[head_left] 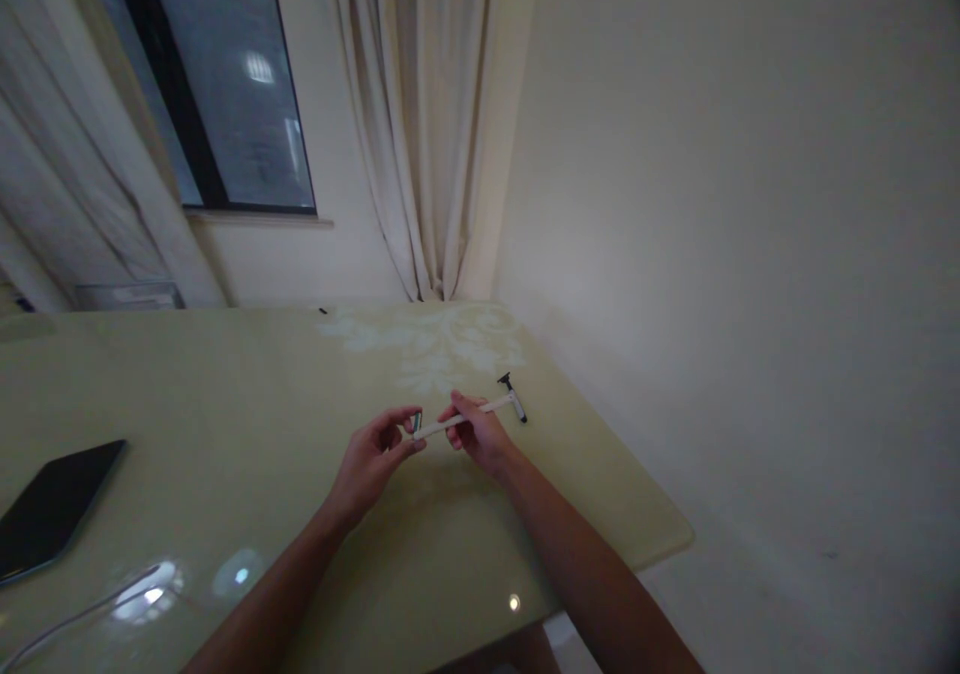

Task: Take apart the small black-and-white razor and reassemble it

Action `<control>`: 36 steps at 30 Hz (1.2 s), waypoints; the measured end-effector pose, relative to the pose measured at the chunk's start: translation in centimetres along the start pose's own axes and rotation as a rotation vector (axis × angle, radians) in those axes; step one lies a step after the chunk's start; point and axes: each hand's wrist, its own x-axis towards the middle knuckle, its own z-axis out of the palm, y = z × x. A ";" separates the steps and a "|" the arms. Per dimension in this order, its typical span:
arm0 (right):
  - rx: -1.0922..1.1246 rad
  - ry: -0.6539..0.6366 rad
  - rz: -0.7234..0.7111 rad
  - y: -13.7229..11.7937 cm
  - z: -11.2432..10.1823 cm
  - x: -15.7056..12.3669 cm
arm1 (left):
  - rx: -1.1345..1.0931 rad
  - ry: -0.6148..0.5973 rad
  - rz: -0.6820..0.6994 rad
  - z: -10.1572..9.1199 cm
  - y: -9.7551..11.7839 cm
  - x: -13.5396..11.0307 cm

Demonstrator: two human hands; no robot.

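Note:
A slim white-handled toothbrush (480,411) is held in the air above the table, slanting up to the right. Its small head, with green and white bristles, points up at the left end. My left hand (373,451) closes thumb and forefinger about that head end. Farther along the handle, my right hand (477,434) grips it between thumb and fingers. A black and silver razor (514,400) lies on the table just beyond my right hand, close to the handle's far tip.
The pale, glossy table (247,404) has a rounded right corner beside the wall. A dark flat tablet-like device (56,504) lies at left, near a thin cable (82,614). One small black item (322,311) rests at the back edge, before the curtains (427,124).

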 end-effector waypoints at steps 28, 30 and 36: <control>0.103 0.002 0.048 1.1 1.0 -0.1 | -0.128 0.049 -0.050 0.2 -0.3 -0.2; 0.107 0.027 0.009 1.2 1.0 0.1 | -0.133 0.047 -0.055 0.2 -0.4 -0.2; 0.054 -0.068 0.009 1.3 0.5 0.6 | -0.166 0.024 -0.079 0.3 -0.7 -0.2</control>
